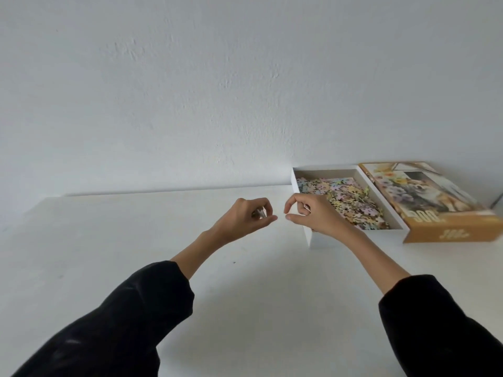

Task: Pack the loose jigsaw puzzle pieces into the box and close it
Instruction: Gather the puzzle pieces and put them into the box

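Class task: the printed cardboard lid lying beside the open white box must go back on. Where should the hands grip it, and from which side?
Grip the printed cardboard lid by its two long side walls, reaching down from above: it lies flat, picture side up, right of the open white box.

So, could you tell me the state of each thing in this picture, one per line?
box: open, lid off, partly filled with pieces.
puzzle pieces: loose, heaped inside the box.
lid: off, lying picture-up beside the box, touching it.
left hand: curled, small greyish thing inside.
right hand: curled, something small between the fingers.
table: no loose pieces visible.
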